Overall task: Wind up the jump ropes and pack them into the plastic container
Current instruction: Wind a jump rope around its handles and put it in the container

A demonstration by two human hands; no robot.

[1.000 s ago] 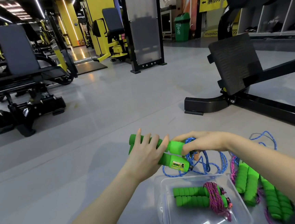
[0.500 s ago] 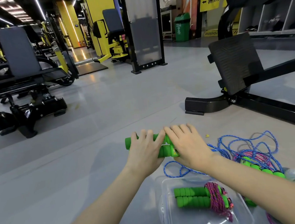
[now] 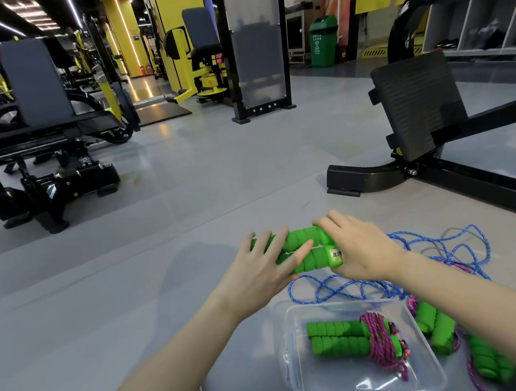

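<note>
1. Right hand (image 3: 358,249) has slid rightward, uncovering two ribbed green foam handles (image 3: 305,247) held side by side; it grips their ends, while left hand (image 3: 266,266) presses them with straight, spread fingers.
2. Loose blue braided rope (image 3: 412,263) trails across smooth grey floor (image 3: 104,302), which is open leftward.
3. Clear rectangular plastic container (image 3: 290,348) holds one pink-corded wound rope (image 3: 356,336); four spare green handles (image 3: 440,332) lie just beside it.

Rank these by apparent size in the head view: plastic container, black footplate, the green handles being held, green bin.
1. plastic container, though it is nearest the camera
2. black footplate
3. held green handles
4. green bin, which looks smallest only because it stands far back; true sizes stay unsure.
</note>
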